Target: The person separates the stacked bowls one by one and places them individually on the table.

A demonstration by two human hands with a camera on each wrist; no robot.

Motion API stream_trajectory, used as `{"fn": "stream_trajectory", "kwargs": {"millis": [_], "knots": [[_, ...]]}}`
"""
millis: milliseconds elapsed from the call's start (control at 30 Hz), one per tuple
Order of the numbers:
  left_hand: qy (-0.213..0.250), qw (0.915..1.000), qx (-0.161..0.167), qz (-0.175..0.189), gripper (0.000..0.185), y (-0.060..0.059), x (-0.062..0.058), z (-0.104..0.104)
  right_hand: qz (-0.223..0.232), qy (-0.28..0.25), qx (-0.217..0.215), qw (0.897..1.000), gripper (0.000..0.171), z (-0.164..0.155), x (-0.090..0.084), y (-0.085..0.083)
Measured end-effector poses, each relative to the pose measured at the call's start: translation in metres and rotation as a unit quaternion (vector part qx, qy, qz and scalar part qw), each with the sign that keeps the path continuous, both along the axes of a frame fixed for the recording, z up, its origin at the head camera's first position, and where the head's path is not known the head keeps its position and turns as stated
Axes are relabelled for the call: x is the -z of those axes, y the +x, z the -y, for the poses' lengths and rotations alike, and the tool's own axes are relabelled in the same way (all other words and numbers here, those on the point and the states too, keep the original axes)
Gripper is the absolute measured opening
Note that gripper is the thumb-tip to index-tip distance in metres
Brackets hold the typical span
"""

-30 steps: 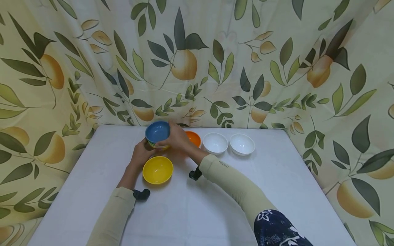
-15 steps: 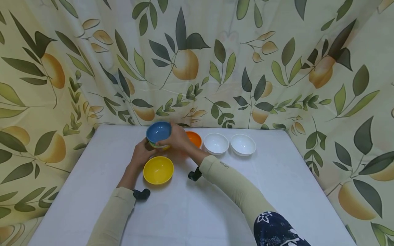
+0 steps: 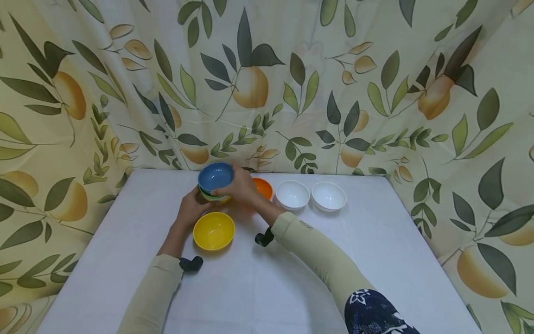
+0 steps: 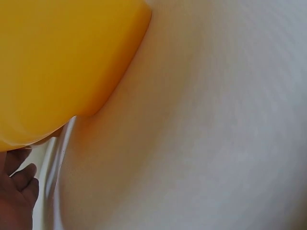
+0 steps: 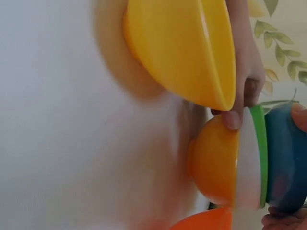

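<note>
My right hand (image 3: 241, 187) curls over the near side of the blue bowl (image 3: 215, 176), which sits on top of a small stack of bowls, while my left hand (image 3: 191, 209) holds the stack from below on its left side. Just in front of the stack a yellow bowl (image 3: 214, 230) stands alone on the white table (image 3: 375, 260), close to my left wrist. Behind my right hand an orange bowl (image 3: 264, 187) peeks out, and to its right two white bowls (image 3: 310, 195) stand side by side before the leaf-printed curtain (image 3: 375, 93).
</note>
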State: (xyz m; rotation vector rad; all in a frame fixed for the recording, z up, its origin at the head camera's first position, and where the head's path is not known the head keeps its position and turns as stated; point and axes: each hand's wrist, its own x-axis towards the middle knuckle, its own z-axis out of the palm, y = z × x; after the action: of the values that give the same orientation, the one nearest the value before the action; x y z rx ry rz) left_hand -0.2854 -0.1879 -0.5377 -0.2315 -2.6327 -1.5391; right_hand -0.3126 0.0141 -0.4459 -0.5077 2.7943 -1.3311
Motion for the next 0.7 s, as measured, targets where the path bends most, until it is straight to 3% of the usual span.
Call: {"fn": "stream_trajectory", "kwargs": {"millis": [400, 700], "knots": [[-0.016, 0.9996, -0.011, 0.021, 0.105, 0.004, 0.0, 0.0, -0.011, -0.032, -0.026, 0.999, 0.1, -0.005, -0.012, 0.012], [-0.014, 0.9999, -0.005, 0.006, 0.1, 0.003, 0.0, 0.0, -0.005, -0.054, -0.03, 0.998, 0.103, -0.021, -0.031, 0.034]]}}
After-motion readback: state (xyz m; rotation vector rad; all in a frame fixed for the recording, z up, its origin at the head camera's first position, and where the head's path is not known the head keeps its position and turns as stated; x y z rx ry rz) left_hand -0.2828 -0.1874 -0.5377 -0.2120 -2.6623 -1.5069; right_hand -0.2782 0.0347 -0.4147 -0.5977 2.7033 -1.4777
